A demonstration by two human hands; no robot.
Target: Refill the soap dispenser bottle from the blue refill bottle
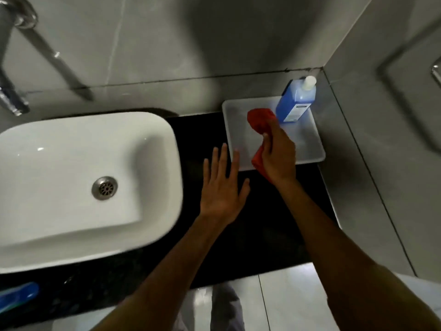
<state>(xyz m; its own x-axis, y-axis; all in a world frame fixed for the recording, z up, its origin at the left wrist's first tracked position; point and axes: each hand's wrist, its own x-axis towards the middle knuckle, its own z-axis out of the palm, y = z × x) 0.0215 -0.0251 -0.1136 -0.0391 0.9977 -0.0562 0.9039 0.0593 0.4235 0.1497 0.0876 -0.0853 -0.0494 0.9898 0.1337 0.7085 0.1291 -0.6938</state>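
Note:
A blue refill bottle [295, 101] with a white cap stands upright in the far right corner of a white tray [307, 144]. My right hand [278, 154] grips a red cloth [260, 123] over the tray, just left of the bottle. Fingers straight and spread, my left hand [223, 187] hovers over the black counter [191, 139] at the tray's near left corner and holds nothing. No soap dispenser bottle is in sight.
A white basin [78, 187] with a metal drain fills the left side, with a chrome tap [14, 101] above it. Grey tiled walls close in behind and to the right. A blue object [19, 293] lies at the counter's near left edge.

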